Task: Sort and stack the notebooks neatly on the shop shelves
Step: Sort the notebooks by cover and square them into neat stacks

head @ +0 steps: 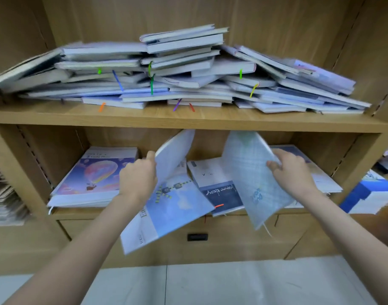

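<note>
My left hand (138, 179) grips a blue sky-cover notebook (173, 201) by its upper edge, tilted, its lower end hanging out past the lower shelf's front. My right hand (292, 170) holds a pale checked notebook (250, 179) by its right edge, tilted upright in front of the lower shelf. On the lower shelf lie a stack topped by a balloon-cover notebook (96, 175) at left, a white and dark-blue notebook (217, 183) in the middle, and more notebooks (320, 177) behind my right hand. A messy heap of notebooks (177, 73) with coloured ribbon markers covers the upper shelf (188, 117).
The wooden shelf unit has a drawer (197, 237) with a dark handle under the lower shelf. Stacked papers (3, 194) sit in the bay to the left, blue and white books (373, 194) in the bay to the right. Pale floor (210, 282) lies below.
</note>
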`<state>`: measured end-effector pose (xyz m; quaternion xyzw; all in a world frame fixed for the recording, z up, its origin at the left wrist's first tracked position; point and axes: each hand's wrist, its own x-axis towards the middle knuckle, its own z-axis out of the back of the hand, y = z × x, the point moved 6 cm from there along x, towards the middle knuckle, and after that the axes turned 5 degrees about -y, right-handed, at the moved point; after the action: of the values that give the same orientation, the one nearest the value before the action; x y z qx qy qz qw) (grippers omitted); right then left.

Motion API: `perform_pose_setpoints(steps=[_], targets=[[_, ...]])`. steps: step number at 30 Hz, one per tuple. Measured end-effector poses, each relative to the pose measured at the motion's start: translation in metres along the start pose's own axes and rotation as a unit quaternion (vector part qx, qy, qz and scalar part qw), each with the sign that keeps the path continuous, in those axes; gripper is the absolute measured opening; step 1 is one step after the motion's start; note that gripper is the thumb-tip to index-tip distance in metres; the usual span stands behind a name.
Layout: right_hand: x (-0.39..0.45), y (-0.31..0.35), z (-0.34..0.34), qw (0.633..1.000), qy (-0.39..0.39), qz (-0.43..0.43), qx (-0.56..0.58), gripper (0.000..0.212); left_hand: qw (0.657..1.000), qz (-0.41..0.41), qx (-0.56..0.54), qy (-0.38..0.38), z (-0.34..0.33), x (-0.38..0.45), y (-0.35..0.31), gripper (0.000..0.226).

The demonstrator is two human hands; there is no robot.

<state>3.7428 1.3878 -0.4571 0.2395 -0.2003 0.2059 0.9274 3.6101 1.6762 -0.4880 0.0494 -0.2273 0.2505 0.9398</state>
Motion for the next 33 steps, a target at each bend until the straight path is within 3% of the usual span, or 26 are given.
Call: perform_pose_setpoints(steps=[3, 5, 7, 9, 11, 14, 17, 19, 21, 23, 24, 25, 28, 31, 33], targets=[[-0.008, 0.039, -0.019, 0.977, -0.008, 0.094, -0.192, 0.030, 0.997, 0.051, -0.057, -0.014, 0.001, -0.004, 0.006, 0.018], [-0.022, 0.054, -0.040, 0.948, -0.022, 0.214, -0.237, 0.050, 0.994, 0.073, -0.078, -0.030, -0.002, -0.005, 0.017, 0.018], [-0.035, 0.052, -0.053, 0.933, -0.061, 0.310, -0.174, 0.065, 0.991, 0.090, -0.088, -0.052, -0.002, -0.003, 0.030, 0.019], [-0.042, 0.040, -0.064, 0.912, -0.096, 0.383, -0.108, 0.061, 0.989, 0.093, -0.087, -0.077, 0.000, -0.001, 0.040, 0.020], [-0.039, 0.028, -0.080, 0.909, -0.096, 0.398, -0.080, 0.050, 0.989, 0.085, -0.073, -0.094, -0.001, 0.000, 0.046, 0.022], [-0.023, -0.013, -0.120, 0.952, -0.037, 0.271, -0.140, 0.046, 0.995, 0.036, -0.055, -0.070, -0.006, -0.008, 0.032, 0.020], [-0.031, -0.056, -0.148, 0.992, 0.120, 0.030, -0.033, 0.046, 0.999, -0.038, -0.011, -0.009, -0.020, -0.015, 0.002, 0.027], [-0.050, -0.079, -0.165, 0.965, 0.196, -0.151, 0.082, 0.047, 0.996, -0.091, 0.021, -0.001, -0.029, -0.022, -0.024, 0.036], [-0.071, -0.084, -0.171, 0.917, 0.164, -0.282, 0.229, 0.036, 0.992, -0.118, 0.044, -0.002, -0.034, -0.032, -0.049, 0.045], [-0.088, -0.071, -0.174, 0.825, 0.148, -0.370, 0.399, 0.023, 0.989, -0.148, -0.018, -0.010, -0.043, -0.038, -0.073, 0.049], [-0.095, -0.061, -0.175, 0.775, 0.165, -0.392, 0.468, 0.026, 0.987, -0.157, -0.036, -0.001, -0.055, -0.045, -0.084, 0.049], [-0.098, -0.054, -0.174, 0.747, 0.185, -0.397, 0.500, 0.034, 0.985, -0.172, -0.032, 0.014, -0.055, -0.053, -0.097, 0.048], [-0.096, -0.046, -0.172, 0.724, 0.195, -0.398, 0.529, 0.054, 0.977, -0.171, -0.108, 0.065, -0.063, -0.068, -0.121, 0.044], [-0.097, -0.045, -0.171, 0.705, 0.210, -0.402, 0.545, 0.058, 0.916, -0.066, -0.332, 0.215, -0.095, -0.059, -0.109, 0.046], [-0.099, -0.040, -0.172, 0.718, 0.243, -0.366, 0.540, 0.047, 0.912, 0.012, -0.336, 0.233, -0.104, -0.046, -0.075, 0.053]])
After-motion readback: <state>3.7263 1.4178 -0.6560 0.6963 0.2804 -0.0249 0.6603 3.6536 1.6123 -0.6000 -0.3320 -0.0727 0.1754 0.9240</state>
